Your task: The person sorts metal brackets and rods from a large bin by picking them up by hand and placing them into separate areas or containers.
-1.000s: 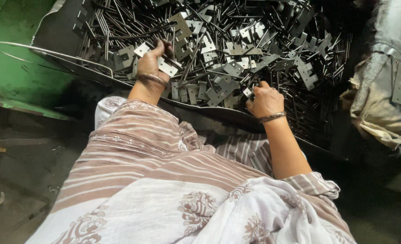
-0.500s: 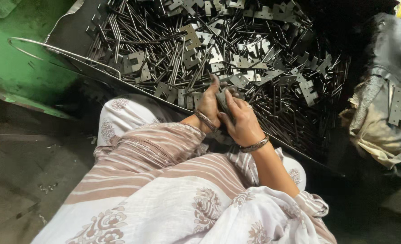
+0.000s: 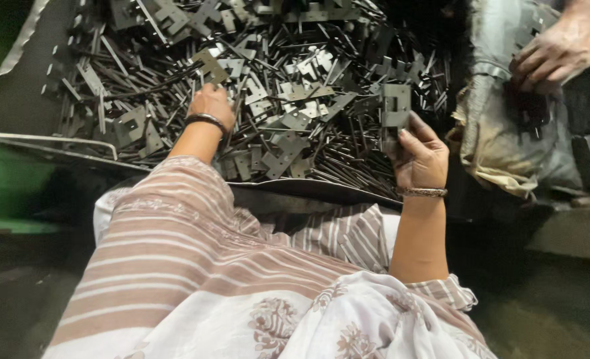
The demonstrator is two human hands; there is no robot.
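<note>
A big heap of dark metal pieces, flat notched plates and thin pins, fills the dark tray ahead of me. My left hand reaches into the heap, fingers down among the pieces; whether it grips one is hidden. My right hand is raised at the heap's right edge and holds a stack of flat notched metal plates upright. Both wrists wear bangles. My striped and flower-printed clothing covers the lower part of the view.
Another person's hand at the top right handles dark metal parts over a grey sack. A green surface and a thin metal rail lie to the left. The floor below is dark.
My hands were together at the near edge of the heap half a second ago. Now they are apart: the left reaches into the heap, the right is lifted at the right with plates.
</note>
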